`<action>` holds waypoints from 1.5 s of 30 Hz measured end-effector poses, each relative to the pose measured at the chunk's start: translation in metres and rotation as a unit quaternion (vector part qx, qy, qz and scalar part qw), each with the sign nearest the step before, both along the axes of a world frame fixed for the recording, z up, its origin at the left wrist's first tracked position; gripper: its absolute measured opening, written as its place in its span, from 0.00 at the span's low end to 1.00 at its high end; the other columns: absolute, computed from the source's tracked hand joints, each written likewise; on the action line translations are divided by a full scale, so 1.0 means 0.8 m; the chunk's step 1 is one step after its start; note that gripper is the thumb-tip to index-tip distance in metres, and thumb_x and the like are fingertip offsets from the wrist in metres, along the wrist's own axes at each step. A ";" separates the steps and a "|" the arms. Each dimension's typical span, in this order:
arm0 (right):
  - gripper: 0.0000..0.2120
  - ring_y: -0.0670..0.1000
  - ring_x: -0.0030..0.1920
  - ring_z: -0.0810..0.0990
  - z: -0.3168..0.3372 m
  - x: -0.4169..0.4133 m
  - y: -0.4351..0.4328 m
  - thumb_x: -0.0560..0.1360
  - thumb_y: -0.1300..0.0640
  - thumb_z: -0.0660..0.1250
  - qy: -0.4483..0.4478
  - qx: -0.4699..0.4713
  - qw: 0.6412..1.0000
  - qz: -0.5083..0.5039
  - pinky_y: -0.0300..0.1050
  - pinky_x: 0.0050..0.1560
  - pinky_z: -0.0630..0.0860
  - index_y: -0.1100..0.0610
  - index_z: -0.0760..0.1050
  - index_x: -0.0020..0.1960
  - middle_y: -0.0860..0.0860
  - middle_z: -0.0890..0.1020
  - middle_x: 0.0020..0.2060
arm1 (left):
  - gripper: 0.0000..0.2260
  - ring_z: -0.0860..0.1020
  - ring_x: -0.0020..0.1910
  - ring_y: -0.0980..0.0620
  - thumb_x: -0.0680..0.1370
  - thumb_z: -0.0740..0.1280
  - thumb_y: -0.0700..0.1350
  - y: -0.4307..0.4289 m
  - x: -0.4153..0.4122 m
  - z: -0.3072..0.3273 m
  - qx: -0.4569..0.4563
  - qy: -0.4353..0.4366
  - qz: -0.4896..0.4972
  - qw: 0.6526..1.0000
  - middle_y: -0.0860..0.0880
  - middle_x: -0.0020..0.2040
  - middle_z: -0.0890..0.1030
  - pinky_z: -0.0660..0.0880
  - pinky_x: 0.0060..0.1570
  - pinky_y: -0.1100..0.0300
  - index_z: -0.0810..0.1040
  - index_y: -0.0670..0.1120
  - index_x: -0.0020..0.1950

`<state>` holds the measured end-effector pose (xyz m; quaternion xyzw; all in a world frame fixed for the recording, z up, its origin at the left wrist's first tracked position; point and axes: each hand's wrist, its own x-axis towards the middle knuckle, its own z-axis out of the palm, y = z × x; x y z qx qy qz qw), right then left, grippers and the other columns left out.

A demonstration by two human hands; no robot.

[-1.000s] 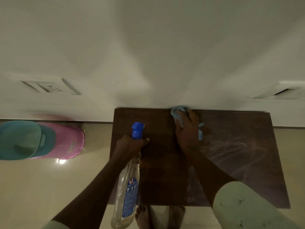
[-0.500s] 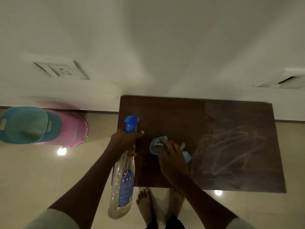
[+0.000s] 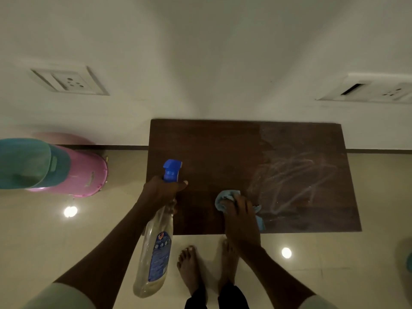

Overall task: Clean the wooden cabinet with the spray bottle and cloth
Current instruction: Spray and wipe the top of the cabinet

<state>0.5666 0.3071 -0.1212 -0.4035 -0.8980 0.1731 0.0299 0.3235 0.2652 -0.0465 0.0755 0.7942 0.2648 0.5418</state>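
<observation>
Item 1: spray bottle (image 3: 156,253), long axis running outward from the person, blue nozzle pointing away; left hand (image 3: 161,190) gripping its neck, fingers curled round.

Item 2: right hand (image 3: 239,216), fingers lying fairly flat, pressing the blue cloth (image 3: 225,197) onto the wooden cabinet (image 3: 211,152) near its front edge.

Item 3: chalky smears (image 3: 294,181) lying rightward and beyond the right hand, which is the nearer hand; probably the next patch needing wiping.

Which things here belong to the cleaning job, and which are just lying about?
Job: spray bottle in left hand; blue cloth under right hand; wooden cabinet, partly smeared.
Lying about: pink and teal bins; wall sockets.
</observation>
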 end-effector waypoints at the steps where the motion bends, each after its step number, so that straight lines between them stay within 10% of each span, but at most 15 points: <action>1: 0.22 0.56 0.60 0.75 0.000 0.001 0.004 0.69 0.59 0.73 0.009 -0.005 1.000 0.001 0.49 0.57 0.76 0.53 0.72 0.61 0.56 0.75 0.61 | 0.14 0.79 0.37 0.47 0.71 0.72 0.51 0.002 0.005 0.003 0.005 -0.008 -0.008 1.000 0.43 0.42 0.80 0.79 0.39 0.52 0.74 0.45 0.50; 6: 0.21 0.55 0.62 0.73 0.047 -0.024 0.063 0.77 0.49 0.53 0.150 -0.033 0.974 -0.168 0.51 0.61 0.74 0.58 0.71 0.64 0.56 0.72 0.63 | 0.14 0.79 0.35 0.49 0.71 0.72 0.49 0.030 0.039 0.022 0.035 -0.028 -0.038 0.998 0.44 0.41 0.79 0.77 0.30 0.57 0.72 0.46 0.52; 14: 0.15 0.57 0.57 0.74 0.117 0.038 0.248 0.76 0.57 0.60 0.268 0.072 0.924 -0.261 0.52 0.56 0.75 0.64 0.73 0.59 0.61 0.74 0.58 | 0.18 0.79 0.30 0.49 0.69 0.74 0.50 0.135 0.112 0.057 0.084 -0.018 -0.025 0.996 0.44 0.36 0.79 0.78 0.29 0.58 0.73 0.44 0.53; 24: 0.12 0.56 0.61 0.71 0.103 0.154 0.307 0.76 0.64 0.65 0.261 -0.001 0.927 -0.270 0.36 0.60 0.67 0.65 0.72 0.59 0.62 0.72 0.60 | 0.13 0.77 0.26 0.49 0.69 0.73 0.50 0.241 0.173 0.081 0.115 0.008 -0.058 0.992 0.44 0.31 0.78 0.77 0.29 0.59 0.77 0.41 0.45; 33: 0.13 0.56 0.57 0.74 0.103 0.138 0.316 0.76 0.58 0.63 0.292 0.006 0.922 -0.254 0.49 0.57 0.75 0.62 0.73 0.59 0.59 0.73 0.58 | 0.10 0.81 0.45 0.48 0.72 0.71 0.45 0.170 0.220 0.075 0.033 -0.010 -0.091 0.995 0.44 0.46 0.81 0.78 0.51 0.51 0.75 0.48 0.50; 39: 0.15 0.52 0.55 0.74 0.087 0.136 0.299 0.76 0.53 0.62 0.278 0.006 0.931 -0.236 0.49 0.54 0.77 0.59 0.72 0.59 0.56 0.74 0.57 | 0.12 0.76 0.32 0.54 0.74 0.69 0.41 0.113 0.251 0.076 -0.016 -0.082 -0.105 0.991 0.46 0.38 0.76 0.75 0.28 0.63 0.71 0.44 0.56; 45: 0.16 0.53 0.55 0.75 0.077 0.147 0.243 0.77 0.58 0.65 0.223 -0.014 0.953 -0.207 0.38 0.53 0.71 0.63 0.71 0.63 0.60 0.75 0.57 | 0.15 0.77 0.26 0.56 0.73 0.71 0.43 0.047 0.260 0.067 -0.014 -0.116 -0.137 0.984 0.47 0.34 0.77 0.77 0.27 0.63 0.71 0.46 0.56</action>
